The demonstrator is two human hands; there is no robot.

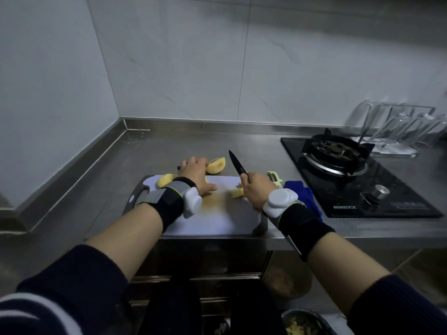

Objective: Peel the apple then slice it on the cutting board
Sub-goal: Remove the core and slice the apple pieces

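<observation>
Right hand point(256, 189) grips knife point(237, 163), blade raised; left hand point(197, 174) on apple piece point(216, 165), grip unclear. Blade beside it could cut that hand.

Dim, bluish light; wide-angle bending and blur toward edges

We've got a brushed st. steel counter point(154, 151), dull sheen. Cutting board point(217, 218) at its front edge: white plastic, matt. Knife point(237, 163) blade blk, matt. Hob point(399, 197), right end: glossy blk glass. Blue cloth point(307, 197), matt.
</observation>
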